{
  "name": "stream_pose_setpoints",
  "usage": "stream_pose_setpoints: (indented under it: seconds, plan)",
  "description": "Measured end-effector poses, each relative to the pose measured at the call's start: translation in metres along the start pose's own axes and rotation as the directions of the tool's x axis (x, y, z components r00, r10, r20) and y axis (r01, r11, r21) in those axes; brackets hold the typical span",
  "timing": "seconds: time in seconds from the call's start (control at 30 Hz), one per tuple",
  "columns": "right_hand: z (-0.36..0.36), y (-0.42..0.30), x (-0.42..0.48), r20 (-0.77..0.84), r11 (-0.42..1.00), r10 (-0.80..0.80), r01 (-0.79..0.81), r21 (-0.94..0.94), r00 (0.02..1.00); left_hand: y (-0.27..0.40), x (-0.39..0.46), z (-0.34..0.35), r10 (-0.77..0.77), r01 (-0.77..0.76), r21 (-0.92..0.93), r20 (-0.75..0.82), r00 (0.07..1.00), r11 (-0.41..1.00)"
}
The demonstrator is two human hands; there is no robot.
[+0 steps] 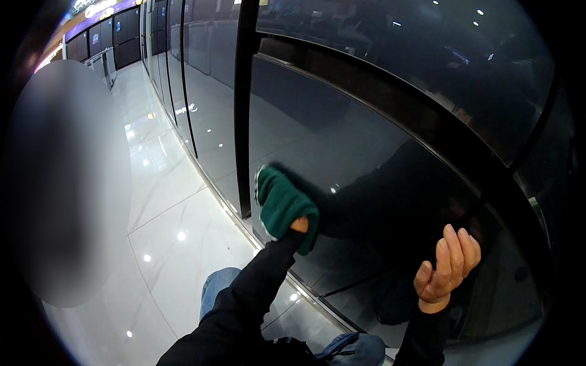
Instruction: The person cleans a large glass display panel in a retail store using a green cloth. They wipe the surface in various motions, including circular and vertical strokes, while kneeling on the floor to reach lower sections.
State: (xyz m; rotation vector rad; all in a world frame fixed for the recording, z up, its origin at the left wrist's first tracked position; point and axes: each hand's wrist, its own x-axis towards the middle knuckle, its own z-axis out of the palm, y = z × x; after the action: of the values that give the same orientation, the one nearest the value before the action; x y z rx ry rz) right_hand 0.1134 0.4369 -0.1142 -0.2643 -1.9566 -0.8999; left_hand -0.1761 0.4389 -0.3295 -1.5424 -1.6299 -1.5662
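Observation:
A green cleaning cloth [286,201] with a pale edge lies against the lower dark glass panel [329,123], close to its left black frame post. My left hand [300,224] holds it there; the cloth covers the fingers, and only a patch of skin near the wrist shows. To the right, my right hand [448,267] is raised in front of the same glass with nothing in it. Its fingers are slightly bent, with the thumb apart. Whether its fingertips touch the pane cannot be told.
A black horizontal rail [366,87] divides the lower pane from an upper one. Along the glass foot runs a metal track [242,231] beside glossy pale floor tiles [174,256]. A blurred-out shape covers the left side. My jeans-clad knees [361,350] are near the glass.

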Motion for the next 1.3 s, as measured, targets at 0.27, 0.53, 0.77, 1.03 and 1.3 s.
stream_pose_setpoints:
  seconds: [0.27,0.53,0.77,1.03,1.3]
  plan:
    - [-0.001,0.002,-0.001,-0.013,1.0,-0.008,0.008,0.008,1.0,0.016,-0.022,-0.012,-0.104,0.103,-0.039,-0.018,0.994,0.994]
    - [-0.005,0.0,0.001,0.001,1.0,0.02,-0.02,-0.002,1.0,0.065,0.14,-0.039,0.119,-0.139,-0.112,-0.17,0.978,0.984]
    - [-0.009,0.001,0.001,0.013,0.999,0.044,-0.044,-0.012,0.999,0.13,0.156,-0.016,0.215,-0.225,-0.369,-0.069,0.974,0.902]
    - [0.0,0.002,-0.011,-0.189,0.998,0.066,-0.069,-0.012,0.98,0.197,0.148,-0.006,0.342,-0.075,-0.779,0.185,0.921,0.622]
    - [-0.002,0.004,-0.014,-0.149,0.999,0.028,-0.033,-0.033,0.988,0.184,0.184,-0.024,0.308,0.232,-0.878,0.378,0.873,0.418]
